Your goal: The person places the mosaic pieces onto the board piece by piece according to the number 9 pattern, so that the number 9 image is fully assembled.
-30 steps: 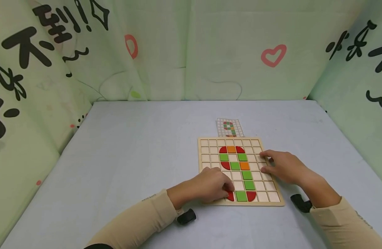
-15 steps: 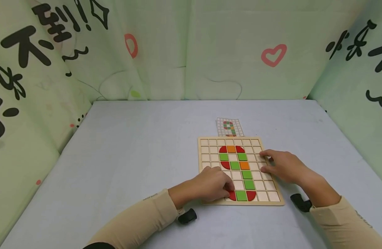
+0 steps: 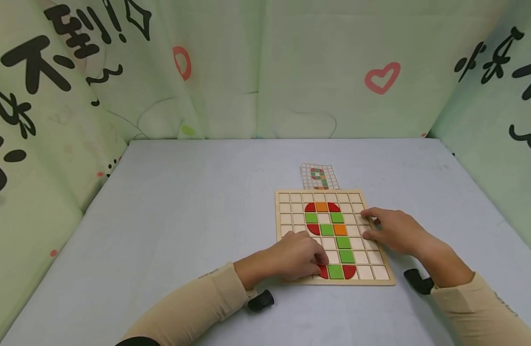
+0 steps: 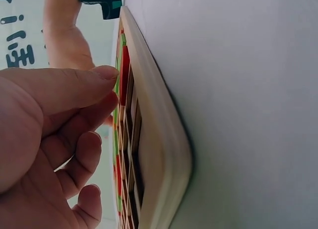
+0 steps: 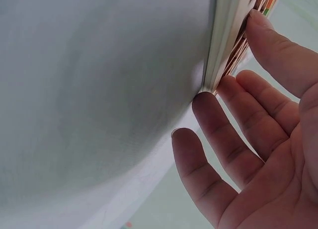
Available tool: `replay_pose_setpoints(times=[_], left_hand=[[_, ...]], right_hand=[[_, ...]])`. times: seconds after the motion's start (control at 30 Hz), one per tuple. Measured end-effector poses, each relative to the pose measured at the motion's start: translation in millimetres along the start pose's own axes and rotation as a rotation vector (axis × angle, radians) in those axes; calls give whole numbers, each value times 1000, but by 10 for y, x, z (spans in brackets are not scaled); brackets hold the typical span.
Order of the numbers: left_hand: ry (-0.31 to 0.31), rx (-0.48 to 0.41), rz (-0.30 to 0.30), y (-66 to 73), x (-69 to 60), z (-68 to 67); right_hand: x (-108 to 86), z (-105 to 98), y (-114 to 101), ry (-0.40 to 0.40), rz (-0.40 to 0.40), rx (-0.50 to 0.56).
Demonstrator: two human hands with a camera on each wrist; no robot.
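A square wooden grid board lies on the table, with red, orange and green tiles in its cells forming a figure like a 9. My left hand is over its near left part. The thumb and index fingertips touch a red quarter-round tile in the near row; the left wrist view shows this red tile under them, the other fingers loosely bent. At the board's right edge rests my right hand, thumb and index apart. In the right wrist view its thumb touches the board's top and other fingertips reach its side.
Behind the board lies a printed pattern card, its near edge at or under the board. White cloth covers the table. Green printed curtains stand at the back and both sides. A black wrist device sits below the left cuff.
The red tile under my left fingers slid slightly right towards the green tile, then stopped. My left fingertips shifted a little right. My right hand and the board stayed in place.
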State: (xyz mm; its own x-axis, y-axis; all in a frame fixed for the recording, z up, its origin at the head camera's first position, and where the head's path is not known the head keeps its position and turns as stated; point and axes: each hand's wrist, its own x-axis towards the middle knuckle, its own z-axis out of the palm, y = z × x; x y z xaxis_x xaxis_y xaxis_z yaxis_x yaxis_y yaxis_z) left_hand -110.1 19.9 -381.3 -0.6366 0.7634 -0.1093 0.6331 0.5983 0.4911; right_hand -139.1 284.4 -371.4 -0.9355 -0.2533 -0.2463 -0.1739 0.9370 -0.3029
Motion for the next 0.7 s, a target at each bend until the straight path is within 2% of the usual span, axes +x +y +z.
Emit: replay_pose_setpoints(times=[0.27, 0.7], left_hand=[[-25, -6, 56, -6, 23, 17], [-22, 28, 35, 4, 9, 24]], right_hand=[[-13, 1, 8, 12, -21, 4], [-9, 5, 13, 16, -21, 6]])
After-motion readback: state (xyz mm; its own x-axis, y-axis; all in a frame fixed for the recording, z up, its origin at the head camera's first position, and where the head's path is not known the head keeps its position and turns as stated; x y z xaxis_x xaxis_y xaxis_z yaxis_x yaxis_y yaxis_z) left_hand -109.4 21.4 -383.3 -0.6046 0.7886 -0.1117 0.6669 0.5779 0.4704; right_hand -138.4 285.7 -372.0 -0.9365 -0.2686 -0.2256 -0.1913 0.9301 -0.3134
